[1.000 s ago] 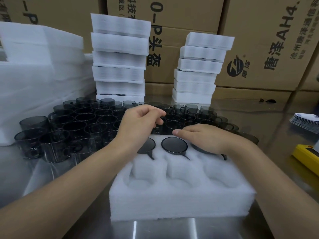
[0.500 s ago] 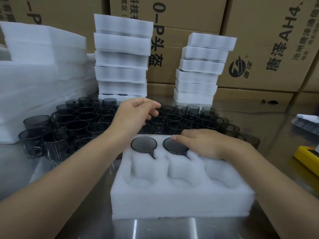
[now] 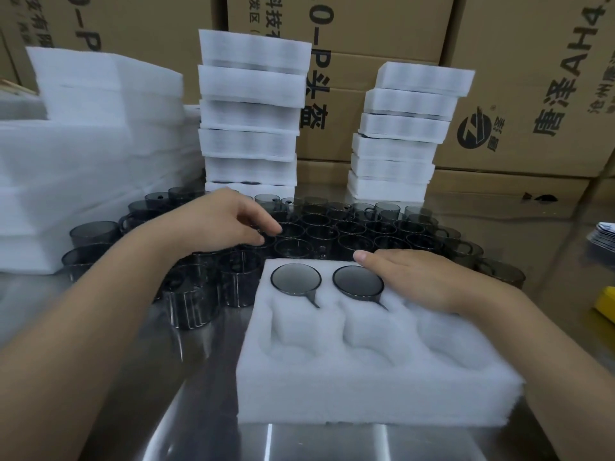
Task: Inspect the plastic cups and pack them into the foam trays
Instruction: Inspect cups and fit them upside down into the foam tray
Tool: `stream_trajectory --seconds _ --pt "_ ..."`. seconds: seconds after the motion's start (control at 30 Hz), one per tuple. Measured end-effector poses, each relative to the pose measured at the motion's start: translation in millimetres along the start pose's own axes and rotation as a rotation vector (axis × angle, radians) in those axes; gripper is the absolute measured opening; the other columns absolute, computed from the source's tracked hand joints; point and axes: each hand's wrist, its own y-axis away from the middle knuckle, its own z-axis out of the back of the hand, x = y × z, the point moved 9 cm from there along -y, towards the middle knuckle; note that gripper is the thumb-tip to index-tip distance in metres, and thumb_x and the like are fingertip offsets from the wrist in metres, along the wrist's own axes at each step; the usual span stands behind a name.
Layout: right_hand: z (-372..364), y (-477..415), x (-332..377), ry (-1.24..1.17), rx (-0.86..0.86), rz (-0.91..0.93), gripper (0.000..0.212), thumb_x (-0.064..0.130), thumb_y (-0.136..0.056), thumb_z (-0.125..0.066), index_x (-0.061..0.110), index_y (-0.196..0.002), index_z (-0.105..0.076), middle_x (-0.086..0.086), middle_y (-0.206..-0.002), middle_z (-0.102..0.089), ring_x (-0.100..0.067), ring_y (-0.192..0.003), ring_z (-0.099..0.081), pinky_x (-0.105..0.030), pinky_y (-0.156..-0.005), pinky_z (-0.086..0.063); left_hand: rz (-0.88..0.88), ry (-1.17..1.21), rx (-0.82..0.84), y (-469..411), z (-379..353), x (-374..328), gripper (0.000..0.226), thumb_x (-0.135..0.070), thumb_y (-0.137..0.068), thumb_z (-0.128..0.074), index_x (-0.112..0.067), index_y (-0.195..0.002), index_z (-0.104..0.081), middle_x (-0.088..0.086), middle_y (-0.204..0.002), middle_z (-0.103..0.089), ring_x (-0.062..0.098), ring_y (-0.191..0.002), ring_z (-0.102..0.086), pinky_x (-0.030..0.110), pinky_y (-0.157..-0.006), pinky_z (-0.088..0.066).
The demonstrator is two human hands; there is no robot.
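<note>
Two seated: a pair of smoky grey plastic cups (image 3: 295,279) sits in the back row of the white six-pocket foam tray (image 3: 366,387), handles lying in their slots.
Front row: three pockets, all bare foam.
Right hand: the right hand (image 3: 422,277) lies flat over the tray's back right corner, grip released and fingers straight. Whatever is in that pocket is hidden under the palm.
Left hand: the left hand (image 3: 216,224) hovers over the crowd of loose grey cups (image 3: 359,234) on the steel desk (image 3: 206,410), fingers curled down at a rim. I cannot tell whether the grip has a cup.
Risk, knock-over: the loose cups stand rim to rim, so pulling one out could snag a neighbour's handle and tip it.
Risk, tray: the foam looks light, and with no flat hand on it, pushing a cup in could skid it across the steel.
Risk, handle: a cup turned off its slot would likely ride high and scuff.
Risk, inspection: the dark tint may hide flaws, and a hasty grab could skip the check.
</note>
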Motion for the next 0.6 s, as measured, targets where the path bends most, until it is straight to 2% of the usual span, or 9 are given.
stream_trajectory --seconds 0.1,0.17,0.27,0.33,0.47,0.6 --pt "0.5 1.2 -1.0 0.001 -0.005 0.002 0.064 0.073 -0.087 -0.019 0.025 -0.094 -0.061 0.012 -0.1 -0.062 -0.009 -0.1 -0.054 -0.031 -0.092 -0.04 -0.047 -0.124 0.087 -2.4 -22.3 -8.1 0.027 -0.011 -0.085 -0.068 -0.037 -0.093 -0.072 -0.036 -0.053 -0.055 -0.014 -0.052 -0.051 0.0 -0.049 -0.035" --pt "0.8 2.6 -1.9 -0.005 -0.009 0.001 0.064 0.073 -0.087 -0.02 0.025 -0.092 -0.061 0.011 -0.099 -0.062 -0.009 -0.098 -0.054 -0.03 -0.092 -0.04 -0.063 -0.156 0.092 -3.8 -29.5 -10.7 0.031 -0.011 -0.087 -0.066 -0.042 -0.088 -0.07 -0.035 -0.054 -0.055 -0.011 -0.051 -0.051 0.003 -0.049 -0.036" --pt "1.7 5.4 -1.7 -0.021 -0.013 0.013 0.063 0.073 -0.086 -0.022 0.022 -0.088 -0.06 0.009 -0.094 -0.062 -0.008 -0.093 -0.055 -0.028 -0.089 -0.042 -0.085 -0.159 0.061 -3.5 -31.5 -11.6 0.032 -0.01 -0.087 -0.065 -0.042 -0.086 -0.069 -0.039 -0.056 -0.055 -0.016 -0.055 -0.052 0.0 -0.049 -0.036" --pt "2.6 6.5 -1.0 -0.043 -0.017 0.019 0.065 0.076 -0.082 -0.024 0.022 -0.087 -0.06 0.008 -0.092 -0.063 -0.008 -0.09 -0.056 -0.03 -0.09 -0.044 -0.089 -0.179 0.054 -2.7 -34.7 -10.0 0.028 -0.011 -0.087 -0.065 -0.038 -0.091 -0.072 -0.037 -0.06 -0.059 -0.017 -0.063 -0.054 0.0 -0.053 -0.038" --pt "3.5 7.1 0.0 -0.038 -0.022 0.024 0.075 0.083 -0.068 -0.02 0.024 -0.088 -0.061 0.008 -0.091 -0.064 -0.009 -0.09 -0.058 -0.032 -0.092 -0.045 -0.087 -0.233 0.018 -3.5 -39.8 -5.2 0.02 -0.019 -0.087 -0.067 -0.031 -0.102 -0.073 -0.031 -0.079 -0.06 -0.006 -0.08 -0.059 0.002 -0.067 -0.041" --pt "3.7 6.9 0.5 -0.014 -0.031 0.03 0.077 0.083 -0.066 -0.019 0.021 -0.086 -0.06 0.005 -0.088 -0.063 -0.011 -0.088 -0.058 -0.033 -0.09 -0.046 -0.094 -0.225 0.005 -3.3 -40.9 -3.7 0.015 -0.024 -0.087 -0.068 -0.029 -0.098 -0.075 -0.019 -0.09 -0.068 0.001 -0.086 -0.061 0.019 -0.082 -0.049"
